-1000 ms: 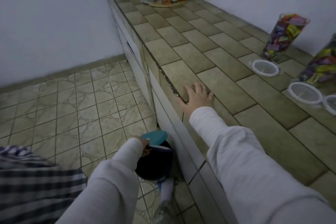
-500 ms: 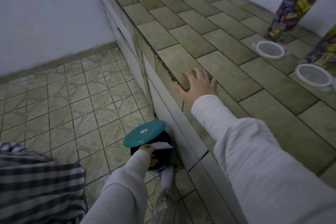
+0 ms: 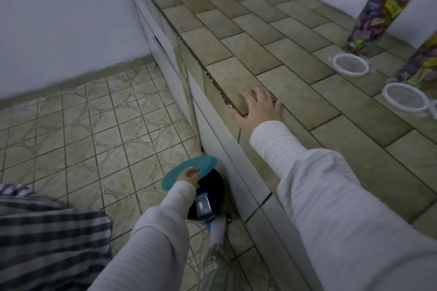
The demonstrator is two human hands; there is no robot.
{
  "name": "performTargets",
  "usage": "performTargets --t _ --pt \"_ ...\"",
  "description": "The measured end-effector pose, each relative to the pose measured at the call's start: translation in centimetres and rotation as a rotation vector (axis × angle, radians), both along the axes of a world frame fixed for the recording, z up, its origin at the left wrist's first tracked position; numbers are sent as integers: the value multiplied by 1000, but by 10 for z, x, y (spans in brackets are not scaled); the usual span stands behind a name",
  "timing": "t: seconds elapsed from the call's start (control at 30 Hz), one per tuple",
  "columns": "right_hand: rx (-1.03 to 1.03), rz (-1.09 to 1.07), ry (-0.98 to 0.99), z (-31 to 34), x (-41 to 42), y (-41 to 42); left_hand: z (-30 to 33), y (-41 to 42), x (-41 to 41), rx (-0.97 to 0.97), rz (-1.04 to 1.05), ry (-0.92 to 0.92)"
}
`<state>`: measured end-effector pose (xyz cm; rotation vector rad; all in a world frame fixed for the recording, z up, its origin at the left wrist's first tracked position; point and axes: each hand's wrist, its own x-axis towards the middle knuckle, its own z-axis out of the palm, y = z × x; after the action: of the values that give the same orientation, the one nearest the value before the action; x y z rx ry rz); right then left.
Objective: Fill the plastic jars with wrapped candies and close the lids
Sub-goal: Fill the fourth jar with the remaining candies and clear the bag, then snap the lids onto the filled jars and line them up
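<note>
left hand (image 3: pixel 189 176) in ribbed white sleeve pinches the edge of a round teal plastic lid (image 3: pixel 189 171), tilted over a round dark bin (image 3: pixel 214 193) on the patterned floor tiles (image 3: pixel 89 125); a silvery wrapper (image 3: pixel 203 203) lies inside. right hand (image 3: pixel 259 107) lies flat, fingers spread, on the matte beige tiled counter (image 3: pixel 272 49) at its edge. farther right, two round clear plastic lids (image 3: pixel 351 64) lie flat just beside tall clear plastic jars (image 3: pixel 376 16) full of colourful wrapped candies, long axes upright, mouths open.
</note>
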<state>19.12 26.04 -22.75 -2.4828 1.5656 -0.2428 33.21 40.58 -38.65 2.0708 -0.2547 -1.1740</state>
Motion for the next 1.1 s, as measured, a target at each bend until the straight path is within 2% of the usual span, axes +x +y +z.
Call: performTargets --t 0.1,0.2,0.27,0.37,0.5,0.67,0.8,1.0,1.1 --pt "19 -4 5 1 1 0 23 -9 4 -81 -25 -92" --pt "100 16 2 12 -1 0 65 -23 0 -276 -26 -202" --pt "159 6 -116 25 -8 2 102 -35 -9 -426 -41 -270" --pt "168 -16 -283 56 -28 5 156 -55 -32 -594 -166 -338" --pt "57 -80 -368 109 -80 6 213 -84 -93 -811 -331 -322" --pt "-196 -248 -435 174 -176 20 268 -109 -201 -1022 -596 -262" --pt "-262 -451 -409 212 -267 46 298 -102 -290 -1135 -879 -54" --pt "-295 -753 -369 206 -396 115 288 -79 -396 -1253 -1151 -136" --pt "-245 -950 -392 188 -445 144 277 -64 -425 -1260 -1194 -109"
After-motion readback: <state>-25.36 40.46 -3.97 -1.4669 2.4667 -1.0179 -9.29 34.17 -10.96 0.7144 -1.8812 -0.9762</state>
